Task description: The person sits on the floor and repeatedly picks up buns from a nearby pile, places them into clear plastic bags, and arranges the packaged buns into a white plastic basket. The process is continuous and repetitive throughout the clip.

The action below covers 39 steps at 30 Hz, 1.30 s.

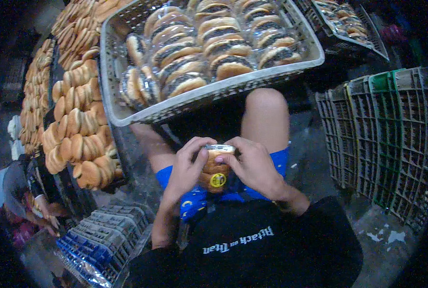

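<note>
A round bun in clear wrapping [215, 167] is held upright in front of my lap, between both hands. It bears a round yellow sticker low on its face. My left hand [188, 163] grips its left side, and my right hand [255, 163] grips the right, thumb against the wrapping. Along the top edge, pale bread and shiny film show between the fingers. Beyond my knees, a pale plastic crate [214, 90] holds rows of wrapped buns [226, 39] with dark filling; a few more wrapped buns [140, 86] stand at its left side.
Long rows of unwrapped buns [80, 126] lie on trays to the left. Stacked crates rise at right [368, 140] and lower left [106, 226]. Another crate of wrapped buns [343, 21] is at upper right. A person [19, 194] bends at the far left.
</note>
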Each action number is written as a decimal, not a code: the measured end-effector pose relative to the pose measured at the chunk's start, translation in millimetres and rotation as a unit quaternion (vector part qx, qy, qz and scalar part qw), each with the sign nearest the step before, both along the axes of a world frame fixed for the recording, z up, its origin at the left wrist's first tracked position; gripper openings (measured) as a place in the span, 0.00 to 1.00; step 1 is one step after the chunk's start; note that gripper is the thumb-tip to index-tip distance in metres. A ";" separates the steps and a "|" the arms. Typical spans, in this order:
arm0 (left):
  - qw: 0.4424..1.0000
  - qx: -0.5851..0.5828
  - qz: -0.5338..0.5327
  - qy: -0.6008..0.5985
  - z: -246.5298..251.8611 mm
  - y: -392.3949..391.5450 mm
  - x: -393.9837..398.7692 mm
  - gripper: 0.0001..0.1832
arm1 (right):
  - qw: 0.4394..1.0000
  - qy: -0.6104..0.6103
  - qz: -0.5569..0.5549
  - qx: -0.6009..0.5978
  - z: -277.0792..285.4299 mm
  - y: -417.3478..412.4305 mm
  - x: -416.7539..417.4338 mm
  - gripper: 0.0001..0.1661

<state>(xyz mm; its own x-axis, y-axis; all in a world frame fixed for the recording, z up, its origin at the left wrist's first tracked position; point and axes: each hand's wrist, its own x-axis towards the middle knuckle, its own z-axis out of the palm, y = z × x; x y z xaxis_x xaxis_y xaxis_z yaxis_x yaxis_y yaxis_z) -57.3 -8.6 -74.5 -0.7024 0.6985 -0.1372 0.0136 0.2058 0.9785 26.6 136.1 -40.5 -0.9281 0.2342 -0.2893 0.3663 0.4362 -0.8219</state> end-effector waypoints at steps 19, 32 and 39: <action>0.951 0.056 0.298 0.064 -7.7 33.7 38.1 0.10 | 0.931 -0.323 -0.131 0.109 -337.7 208.1 195.2 0.21; 0.927 0.073 0.322 0.178 -24.5 -2.1 43.3 0.14 | 0.917 -0.343 -0.046 0.200 -286.4 195.1 206.5 0.18; 0.905 0.128 0.273 0.300 -34.2 8.8 33.9 0.07 | 0.942 0.200 0.172 -0.209 -1.0 48.5 11.6 0.15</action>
